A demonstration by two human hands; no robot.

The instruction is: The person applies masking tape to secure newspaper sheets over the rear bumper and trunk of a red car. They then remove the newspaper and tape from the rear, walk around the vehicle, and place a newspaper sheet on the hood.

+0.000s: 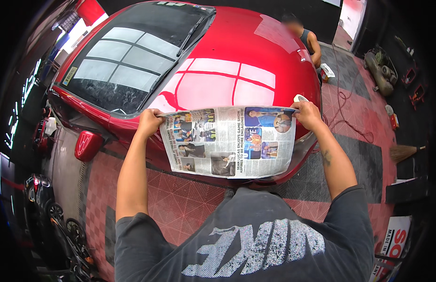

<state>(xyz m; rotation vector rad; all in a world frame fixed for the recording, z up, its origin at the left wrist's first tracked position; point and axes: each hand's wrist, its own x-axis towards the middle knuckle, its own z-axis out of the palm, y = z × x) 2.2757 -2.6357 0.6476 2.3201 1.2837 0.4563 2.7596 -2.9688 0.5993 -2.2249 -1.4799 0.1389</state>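
Note:
A printed newspaper sheet (206,162) is stretched out between my hands over the near side of the red car (236,33). My left hand (151,123) pinches its upper left corner, close to the base of the windshield. The upper right corner is gripped by my right hand (308,115), fingers closed. Just beyond those fingers shows a pale roll (300,98), seemingly tape; whether it is held or rests on the car I cannot tell. The sheet hides the car's near fender and part of the hood.
Another person (308,40) crouches by the car's front end. A red hose (342,101) loops over the tiled floor, with an air compressor (381,70) further right. The car's red side mirror (88,145) sticks out at left. A broom (405,152) lies at the right edge.

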